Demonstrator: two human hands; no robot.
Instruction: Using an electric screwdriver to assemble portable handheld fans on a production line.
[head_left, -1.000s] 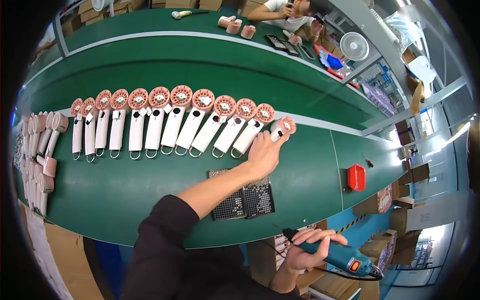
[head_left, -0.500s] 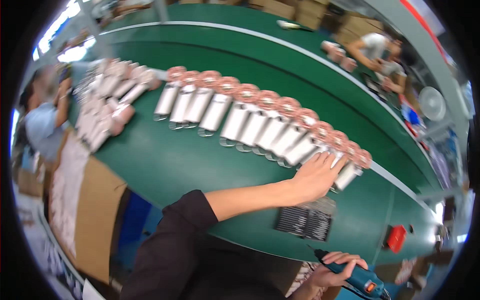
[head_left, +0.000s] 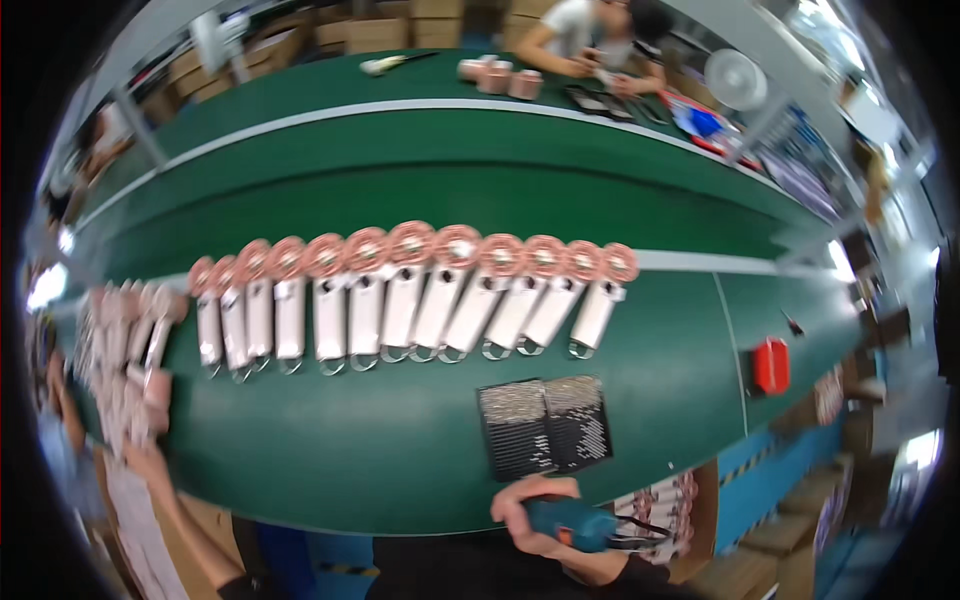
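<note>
Head view, near to far: right hand (head_left: 548, 520) at 6 o'clock, grip wrapped tight round blue electric screwdriver (head_left: 580, 525), held ready at green worktop (head_left: 350, 450) edge. Screw trays (head_left: 545, 425) just beyond, within reach. Row of white-handled fans (head_left: 410, 295) lined up for assembly. Left hand out of frame; co-workers at 12 o'clock blurred.

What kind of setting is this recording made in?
Most likely a factory assembly line. A long green belt-like workbench carries a row of identical white-handled parts with pink round heads, a hand grips a blue power screwdriver, and cardboard boxes stand at the far side.
</note>
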